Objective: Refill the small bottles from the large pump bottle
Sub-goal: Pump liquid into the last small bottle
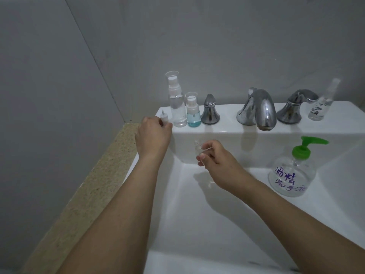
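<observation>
The large clear pump bottle with a green pump and blue writing stands in the white sink at the right. My left hand pinches a small white pump cap at the ledge's left end. Over the basin, my right hand holds a small clear bottle with no cap on it. A tall clear spray bottle and a short one with blue liquid stand on the ledge beside my left hand. Another clear bottle stands at the far right of the ledge.
A chrome faucet spout sits mid-ledge between two chrome handles. The white sink basin slopes down below my arms. A speckled stone counter edge runs along the left, with grey tiled walls behind.
</observation>
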`<state>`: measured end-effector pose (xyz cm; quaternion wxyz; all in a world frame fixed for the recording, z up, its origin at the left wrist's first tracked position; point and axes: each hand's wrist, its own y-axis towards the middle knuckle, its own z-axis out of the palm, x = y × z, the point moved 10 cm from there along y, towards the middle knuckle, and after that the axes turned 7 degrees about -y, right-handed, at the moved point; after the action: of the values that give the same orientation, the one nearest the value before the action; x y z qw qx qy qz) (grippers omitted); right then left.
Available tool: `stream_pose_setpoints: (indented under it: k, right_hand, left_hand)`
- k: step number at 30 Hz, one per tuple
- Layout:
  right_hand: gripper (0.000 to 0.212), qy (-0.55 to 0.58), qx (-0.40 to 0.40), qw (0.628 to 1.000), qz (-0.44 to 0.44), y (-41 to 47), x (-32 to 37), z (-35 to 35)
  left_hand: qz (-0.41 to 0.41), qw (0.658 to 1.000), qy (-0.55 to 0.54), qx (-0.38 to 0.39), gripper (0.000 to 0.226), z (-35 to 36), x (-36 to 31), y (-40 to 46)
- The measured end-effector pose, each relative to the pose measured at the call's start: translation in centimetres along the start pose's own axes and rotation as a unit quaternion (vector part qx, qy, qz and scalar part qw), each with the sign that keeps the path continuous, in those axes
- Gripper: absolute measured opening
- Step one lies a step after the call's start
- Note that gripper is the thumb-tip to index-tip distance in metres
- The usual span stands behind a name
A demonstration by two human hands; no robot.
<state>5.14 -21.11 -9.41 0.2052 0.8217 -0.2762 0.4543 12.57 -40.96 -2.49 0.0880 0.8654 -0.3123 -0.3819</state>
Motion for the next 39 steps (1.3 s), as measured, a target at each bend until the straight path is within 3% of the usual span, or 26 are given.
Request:
stream_pose_setpoints:
  k: [12, 16, 19, 23, 26, 28, 31, 33, 39]
  right_hand:
    - [0.012, -0.014, 0.029, 0.998, 0.047, -0.7, -1.2, -0.2]
    - [0.034, -0.026, 0.024, 0.998, 0.052, -1.6, -0.8, -0.7]
    - [0.020, 0.034, 0.013, 0.996, 0.077, -2.5, -0.6, -2.1]
    - [0.016, 0.110, 0.015, 0.987, 0.118, -3.6, 0.4, -4.3]
    - [0.012, 0.051, 0.029, 0.989, 0.136, -5.8, -0.3, -6.5]
    - [0.011, 0.004, 0.037, 0.989, 0.146, -7.6, -1.4, -8.6]
    - [0.010, -0.047, 0.036, 0.982, 0.180, -10.3, -4.0, -12.8]
    - [0.012, -0.064, 0.033, 0.977, 0.202, -11.4, -5.9, -15.2]
    - [0.006, -0.119, -0.065, 0.964, 0.228, -12.6, -10.0, -20.9]
  left_hand:
    - [-0.024, 0.999, -0.013, 0.019, 0.027, 0.0, 0.2, -0.3]
    - [-0.040, 0.996, -0.072, 0.032, 0.046, -0.7, 0.7, -0.9]
    - [-0.059, 0.986, -0.156, 0.004, 0.047, -2.4, 0.8, -2.3]
    - [-0.011, 0.985, -0.169, -0.024, 0.035, -4.6, -0.8, -6.2]
    - [-0.011, 0.985, -0.166, 0.046, 0.024, -2.9, -3.2, -9.0]
    - [-0.094, 0.968, -0.187, 0.136, 0.023, 0.1, -4.1, -10.4]
    - [-0.253, 0.883, -0.251, 0.306, 0.031, 5.1, -6.7, -14.7]
    - [-0.267, 0.850, -0.244, 0.383, 0.040, 7.1, -9.3, -17.1]
    - [-0.298, 0.806, -0.224, 0.459, 0.046, 12.1, -16.8, -21.0]
